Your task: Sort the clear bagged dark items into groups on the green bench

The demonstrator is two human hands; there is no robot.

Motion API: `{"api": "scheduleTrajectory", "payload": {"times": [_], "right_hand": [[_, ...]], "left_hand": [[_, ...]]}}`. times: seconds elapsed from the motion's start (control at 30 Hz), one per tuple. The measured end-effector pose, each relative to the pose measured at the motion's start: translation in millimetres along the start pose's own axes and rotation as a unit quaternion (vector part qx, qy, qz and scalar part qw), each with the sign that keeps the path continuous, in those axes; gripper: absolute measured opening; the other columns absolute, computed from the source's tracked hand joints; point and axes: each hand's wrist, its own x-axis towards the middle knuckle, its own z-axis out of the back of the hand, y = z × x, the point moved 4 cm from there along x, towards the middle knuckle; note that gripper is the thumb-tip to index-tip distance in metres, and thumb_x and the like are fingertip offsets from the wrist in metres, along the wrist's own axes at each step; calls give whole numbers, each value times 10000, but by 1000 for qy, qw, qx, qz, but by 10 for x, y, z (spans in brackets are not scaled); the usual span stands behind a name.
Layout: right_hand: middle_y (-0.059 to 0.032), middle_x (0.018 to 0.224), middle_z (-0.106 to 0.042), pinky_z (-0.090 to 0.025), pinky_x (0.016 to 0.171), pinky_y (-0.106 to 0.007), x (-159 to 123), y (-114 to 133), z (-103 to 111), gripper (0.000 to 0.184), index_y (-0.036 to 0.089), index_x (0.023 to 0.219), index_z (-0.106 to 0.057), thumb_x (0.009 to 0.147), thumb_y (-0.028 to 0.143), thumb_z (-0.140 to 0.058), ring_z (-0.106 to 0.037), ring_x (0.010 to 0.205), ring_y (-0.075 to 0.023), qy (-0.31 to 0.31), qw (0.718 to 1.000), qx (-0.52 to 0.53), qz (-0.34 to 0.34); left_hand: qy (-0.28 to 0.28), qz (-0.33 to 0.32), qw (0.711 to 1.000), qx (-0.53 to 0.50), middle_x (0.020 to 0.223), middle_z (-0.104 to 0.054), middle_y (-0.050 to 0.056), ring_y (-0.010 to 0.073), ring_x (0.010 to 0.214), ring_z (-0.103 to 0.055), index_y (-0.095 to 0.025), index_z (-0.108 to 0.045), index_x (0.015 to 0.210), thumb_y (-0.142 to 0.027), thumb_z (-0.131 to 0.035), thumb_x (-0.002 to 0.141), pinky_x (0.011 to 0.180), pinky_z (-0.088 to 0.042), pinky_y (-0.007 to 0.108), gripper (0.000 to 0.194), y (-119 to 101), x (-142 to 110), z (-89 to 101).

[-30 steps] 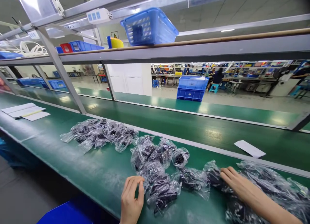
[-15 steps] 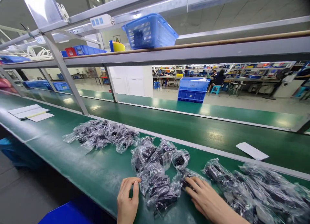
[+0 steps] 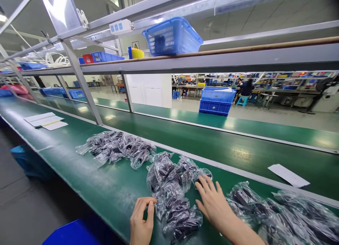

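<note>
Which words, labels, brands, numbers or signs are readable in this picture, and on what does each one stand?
No words, brands or numbers are readable.
Triangular sign in the background: its symbol is too small to read.
Pale mark on the lower blue crate: too small to read.
Bagged dark items: no readable label.
Loose white sheet: no readable writing.

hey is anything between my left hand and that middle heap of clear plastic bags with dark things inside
Nothing visible is: the left hand is at the left edge of the middle heap of clear plastic bags with dark contents, contact unclear; the right hand is opposite.
</note>
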Motion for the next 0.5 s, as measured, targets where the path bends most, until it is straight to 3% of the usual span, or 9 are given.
{"api": "scheduleTrajectory", "payload": {"times": [0.1, 0.2, 0.27, 0.33, 0.4, 0.5], "right_hand": [[-184, 1510, -514, -554, 849, -767, -57, 110, -411, 628, 199, 1401, -581, 785, 79, -562, -478, 1361, -493, 27, 996, -80, -29], [-158, 1483, -553, -539, 859, -757, -291, -218, -667, 625, 222, 1382, -605, 800, 10, -527, -517, 1323, -486, 6, 988, -144, -47], [-152, 1428, -606, -532, 882, -741, -447, -543, -726, 565, 208, 1341, -642, 827, 7, -523, -561, 1271, -479, -8, 983, -179, -39], [-160, 1388, -636, -538, 887, -718, -533, -857, -680, 453, 169, 1266, -688, 861, 40, -530, -585, 1235, -479, 3, 979, -203, -36], [-183, 1306, -674, -597, 768, -607, -484, -1098, -525, 293, 117, 1127, -731, 924, 130, -519, -658, 1100, -448, 59, 978, -192, -62], [-161, 1005, -696, -543, 521, -404, -84, -1190, -161, 397, 88, 977, -701, 1034, 285, -361, -702, 720, -303, 158, 973, -98, -139]], "left_hand": [[3, 11, 1000, -2, 880, -679, 2, 143, 874, -653, -258, -674, 864, -333, -511, 1001, 778, -498, 225, 225, 33, -9, -6], [10, 18, 1000, -17, 879, -676, -1, 146, 868, -649, -260, -676, 863, -344, -516, 998, 777, -494, 228, 226, 50, -23, -28], [13, 35, 999, -39, 890, -671, 1, 154, 884, -639, -261, -674, 864, -353, -511, 1001, 796, -485, 239, 232, 51, -36, -49], [11, 63, 996, -65, 898, -660, 7, 169, 909, -623, -261, -668, 860, -365, -496, 1008, 830, -470, 262, 249, 37, -46, -68], [9, 84, 993, -83, 900, -652, 15, 188, 924, -608, -260, -663, 855, -370, -488, 1010, 856, -455, 288, 258, 5, -49, -84], [1, 87, 992, -91, 881, -654, 24, 210, 912, -604, -260, -665, 845, -355, -494, 1002, 850, -454, 306, 251, -52, -40, -92]]}}
